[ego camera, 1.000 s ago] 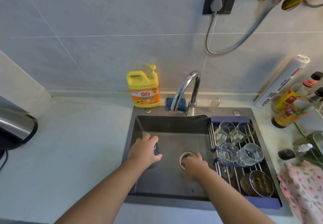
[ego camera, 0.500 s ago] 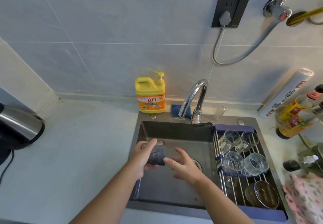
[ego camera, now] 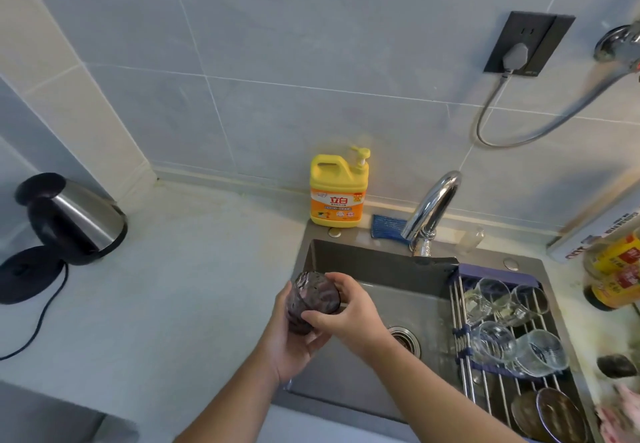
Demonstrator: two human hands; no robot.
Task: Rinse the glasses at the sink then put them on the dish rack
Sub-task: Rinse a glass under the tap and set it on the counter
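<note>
Hands: left hand (ego camera: 294, 345) cups dark glass (ego camera: 311, 300) from below; right hand (ego camera: 349, 314) grips its side
Glass: tilted, above sink (ego camera: 381, 280) left edge
Dish rack (ego camera: 498, 335): rightward, nearer right hand

I hold the glass (ego camera: 311, 299) over the sink's (ego camera: 377, 269) left edge; the dish rack (ego camera: 491, 383) spans its right side, the faucet (ego camera: 431, 210) behind, the kettle (ego camera: 74, 217) far left on the counter (ego camera: 173, 304).
</note>
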